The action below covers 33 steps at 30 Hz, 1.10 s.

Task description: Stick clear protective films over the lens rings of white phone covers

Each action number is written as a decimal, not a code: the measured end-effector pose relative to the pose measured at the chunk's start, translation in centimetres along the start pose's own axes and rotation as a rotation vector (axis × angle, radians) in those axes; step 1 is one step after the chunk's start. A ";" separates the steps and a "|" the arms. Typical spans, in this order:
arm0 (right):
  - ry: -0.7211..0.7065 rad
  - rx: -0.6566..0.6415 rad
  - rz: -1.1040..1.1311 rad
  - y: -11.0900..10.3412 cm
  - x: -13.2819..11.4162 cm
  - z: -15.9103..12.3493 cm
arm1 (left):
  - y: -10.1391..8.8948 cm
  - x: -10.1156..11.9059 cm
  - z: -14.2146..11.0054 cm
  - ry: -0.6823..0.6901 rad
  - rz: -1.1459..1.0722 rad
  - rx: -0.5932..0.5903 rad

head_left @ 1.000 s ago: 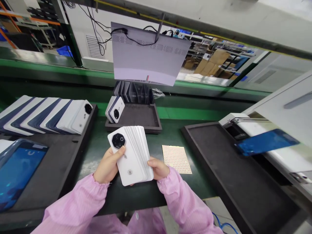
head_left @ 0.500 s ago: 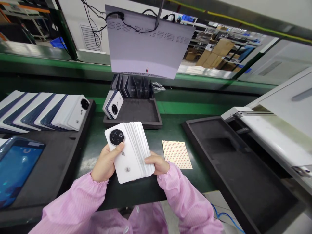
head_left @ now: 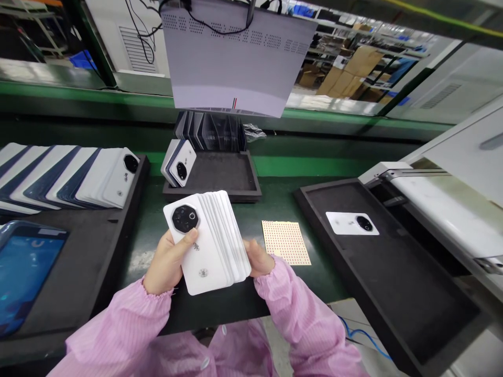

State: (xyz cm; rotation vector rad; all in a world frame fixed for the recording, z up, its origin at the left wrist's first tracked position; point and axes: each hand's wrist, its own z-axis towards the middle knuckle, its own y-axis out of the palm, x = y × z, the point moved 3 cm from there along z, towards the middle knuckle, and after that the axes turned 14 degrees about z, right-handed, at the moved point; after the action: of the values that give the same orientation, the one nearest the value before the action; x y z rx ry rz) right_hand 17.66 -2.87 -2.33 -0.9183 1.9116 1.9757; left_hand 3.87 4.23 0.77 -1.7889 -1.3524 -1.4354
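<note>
My left hand (head_left: 168,262) is closed on a fanned stack of white phone back covers (head_left: 210,243), its thumb on the front one below the dark camera window. Beside the stack's right edge is my right hand (head_left: 259,259). Its fingertips are hidden behind the covers, so its grip cannot be made out. A single white phone back cover (head_left: 343,223) lies flat in the black tray (head_left: 393,272) on the right.
A left tray (head_left: 98,246) holds rows of white covers and dark sheets (head_left: 53,178), plus a blue-filmed panel (head_left: 27,277). A middle tray (head_left: 223,170) bears a few upright white covers (head_left: 178,163) and dark sheets (head_left: 212,131). A sticker sheet (head_left: 286,242) lies on the bench.
A white phone back cover now lies in the right tray, where none showed before. My right thumb has come off the front of the stack. The camera view has tilted slightly.
</note>
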 end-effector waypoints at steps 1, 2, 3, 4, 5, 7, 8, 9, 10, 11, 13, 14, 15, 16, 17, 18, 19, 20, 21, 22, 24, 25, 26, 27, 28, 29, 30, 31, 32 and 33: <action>-0.007 -0.001 -0.015 -0.1 -0.1 0.0 | 0.0 0.0 0.0 0.016 -0.002 -0.002; -0.005 -0.010 -0.033 -0.1 -0.2 -0.1 | -0.1 0.0 -0.1 0.033 -0.004 -0.003; 0.009 -0.030 -0.053 -0.1 -0.3 -0.1 | -0.1 0.0 -0.1 0.046 -0.005 -0.006; 0.034 -0.061 -0.073 -0.1 -0.4 -0.2 | -0.1 0.1 -0.2 0.052 -0.006 -0.007; 0.065 -0.097 -0.093 0.0 -0.6 -0.3 | -0.1 0.1 -0.2 0.052 -0.004 -0.010; 0.123 -0.162 -0.122 0.2 -0.8 -0.5 | 0.0 0.1 -0.3 0.039 0.004 -0.014; 0.144 -0.180 -0.128 0.3 -0.9 -0.5 | 0.0 0.1 -0.3 0.027 0.007 -0.013; 0.160 -0.188 -0.122 0.4 -1.0 -0.6 | 0.0 0.1 -0.3 0.013 0.009 -0.012; 0.177 -0.189 -0.104 0.5 -1.0 -0.6 | 0.0 0.1 -0.3 -0.002 0.011 -0.012; 0.192 -0.186 -0.075 0.5 -0.9 -0.6 | 0.0 0.1 -0.3 -0.015 0.012 -0.014; 0.213 -0.178 -0.005 0.5 -0.6 -0.5 | 0.1 0.1 -0.4 -0.032 0.018 -0.025; 0.215 -0.178 0.029 0.5 -0.4 -0.5 | 0.1 0.2 -0.5 -0.035 0.023 -0.030; 0.210 -0.180 0.056 0.5 -0.3 -0.4 | 0.2 0.3 -0.5 -0.038 0.029 -0.035; 0.200 -0.184 0.078 0.4 -0.2 -0.4 | 0.2 0.4 -0.6 -0.042 0.035 -0.037; 0.192 -0.189 0.096 0.4 -0.2 -0.3 | 0.3 0.5 -0.7 -0.046 0.040 -0.039; 0.186 -0.193 0.112 0.4 -0.1 -0.2 | 0.3 0.6 -0.7 -0.049 0.043 -0.039; 0.184 -0.196 0.125 0.3 0.0 -0.2 | 0.4 0.6 -0.8 -0.051 0.047 -0.037; 0.188 -0.198 0.135 0.3 0.0 -0.1 | 0.4 0.7 -0.8 -0.050 0.051 -0.031; 0.194 -0.199 0.142 0.2 0.1 -0.1 | 0.4 0.7 -0.8 -0.047 0.058 -0.025; 0.198 -0.199 0.146 0.2 0.2 0.0 | 0.3 0.7 -0.8 -0.042 0.065 -0.017; 0.201 -0.193 0.156 0.1 0.4 0.1 | 0.2 0.7 -0.9 -0.032 0.082 -0.001; 0.199 -0.186 0.164 0.0 0.5 0.2 | 0.1 0.7 -0.9 -0.029 0.090 0.005; 0.195 -0.177 0.176 0.0 0.7 0.3 | 0.1 0.6 -0.9 -0.028 0.096 0.009; 0.191 -0.165 0.188 -0.1 0.8 0.4 | 0.0 0.6 -0.9 -0.029 0.100 0.012; 0.187 -0.155 0.199 -0.1 0.9 0.4 | -0.1 0.6 -1.0 -0.031 0.103 0.014; 0.182 -0.146 0.206 -0.1 1.0 0.5 | -0.1 0.6 -1.0 -0.034 0.104 0.013; 0.176 -0.140 0.207 -0.1 1.1 0.6 | -0.1 0.6 -1.0 -0.036 0.105 0.012; 0.170 -0.137 0.201 -0.1 1.2 0.6 | -0.2 0.6 -1.0 -0.038 0.105 0.011; 0.165 -0.134 0.189 -0.1 1.2 0.6 | -0.2 0.6 -1.1 -0.038 0.105 0.012; 0.162 -0.129 0.173 -0.2 1.3 0.6 | -0.2 0.6 -1.1 -0.037 0.106 0.018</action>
State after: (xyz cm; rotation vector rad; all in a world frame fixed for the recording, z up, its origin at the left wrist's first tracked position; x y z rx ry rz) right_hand 16.60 -2.56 -3.25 -1.0046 2.0318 2.2079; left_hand 3.18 3.66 1.59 -1.8551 -1.2640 -1.3372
